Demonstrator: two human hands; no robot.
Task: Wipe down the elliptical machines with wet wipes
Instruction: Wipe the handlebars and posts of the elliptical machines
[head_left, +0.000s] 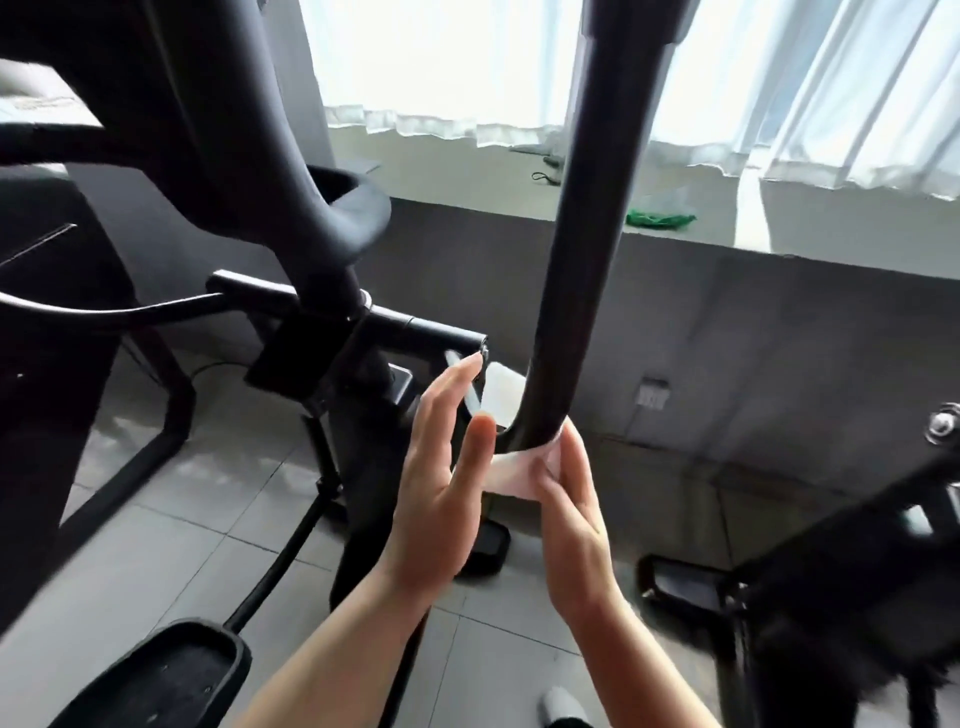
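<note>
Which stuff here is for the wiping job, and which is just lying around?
For the job:
wet wipe
black elliptical arm
left hand
right hand

Just lying about:
green bag on the ledge
black cord
wall socket

The wet wipe (511, 475) seems partly hidden behind the black pole (582, 270).

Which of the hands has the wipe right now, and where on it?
The right hand pinches the wet wipe at its right end, against the black upright bar. The left hand is open, holding nothing.
</note>
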